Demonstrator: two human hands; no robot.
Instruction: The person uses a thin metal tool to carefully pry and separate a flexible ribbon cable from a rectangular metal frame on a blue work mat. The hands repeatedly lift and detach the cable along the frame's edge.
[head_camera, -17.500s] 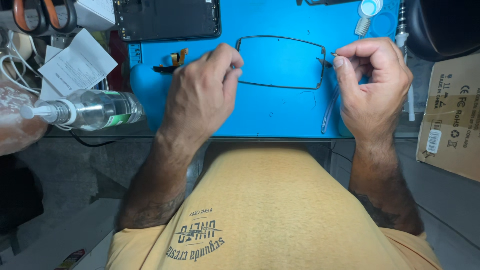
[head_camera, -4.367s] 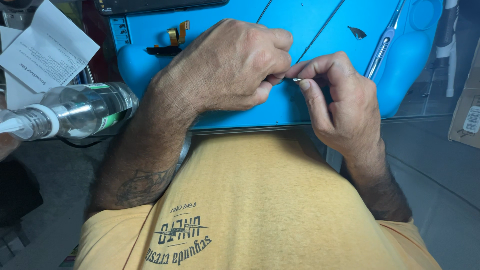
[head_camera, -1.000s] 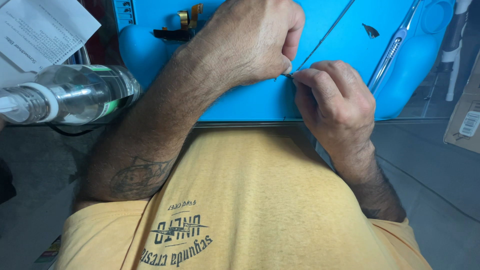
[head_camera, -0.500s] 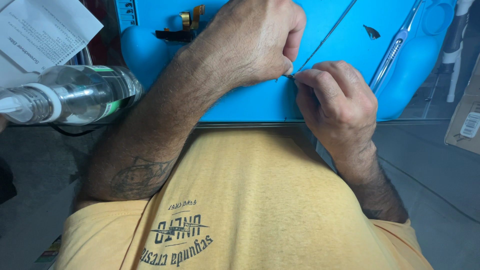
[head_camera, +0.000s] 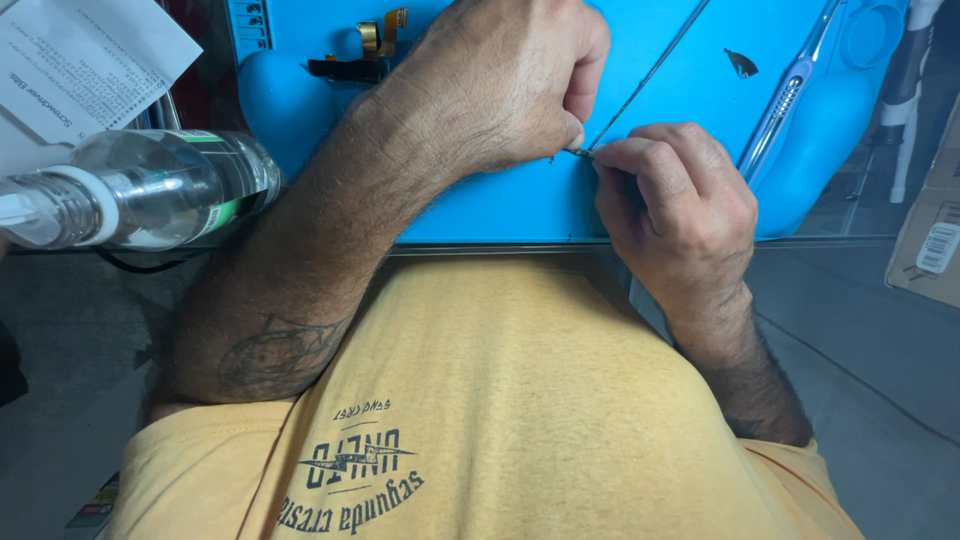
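Thin wire frame (head_camera: 640, 85) is being pinched between both hands: left hand (head_camera: 500, 85) and right hand (head_camera: 675, 205) fingers closing on it above the blue mat (head_camera: 480, 210).

- Left hand (head_camera: 500, 85), right hand (head_camera: 675, 205): fingertips meet, pinching thin dark wire frame (head_camera: 645, 80) over blue mat (head_camera: 480, 205).
- Clear bottle (head_camera: 140, 190) lying at left, beside paper sheet (head_camera: 80, 60).
- Blue-handled tool (head_camera: 790, 90) on mat, right.
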